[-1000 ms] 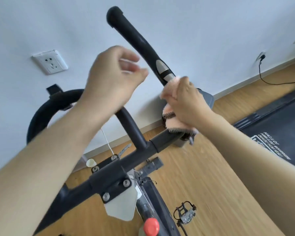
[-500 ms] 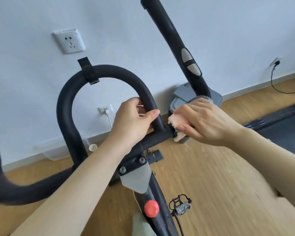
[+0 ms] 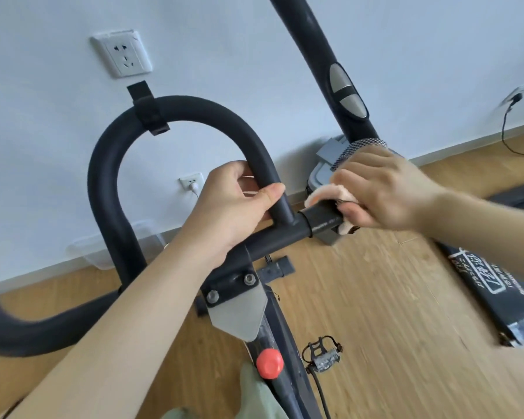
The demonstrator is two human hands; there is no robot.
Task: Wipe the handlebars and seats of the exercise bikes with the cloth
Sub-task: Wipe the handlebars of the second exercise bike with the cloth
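Observation:
The exercise bike's black handlebar (image 3: 176, 108) arches as a padded loop in front of me, with a long right grip (image 3: 318, 55) rising to the top edge. My left hand (image 3: 233, 207) is wrapped around the loop's right leg just above the crossbar (image 3: 285, 237). My right hand (image 3: 384, 189) presses a peach cloth (image 3: 324, 190) around the bar at the base of the right grip, and the cloth's mesh edge shows above the knuckles. No seat is in view.
A red knob (image 3: 269, 363) and a pedal (image 3: 324, 358) sit low on the bike frame. A black treadmill (image 3: 496, 285) lies on the wooden floor at right. Wall sockets (image 3: 122, 52), a grey bin (image 3: 324, 173) and a cable (image 3: 508, 131) line the wall behind.
My left hand came down from the air and took hold of the loop. My right hand slid the cloth down the right grip to its base near the crossbar.

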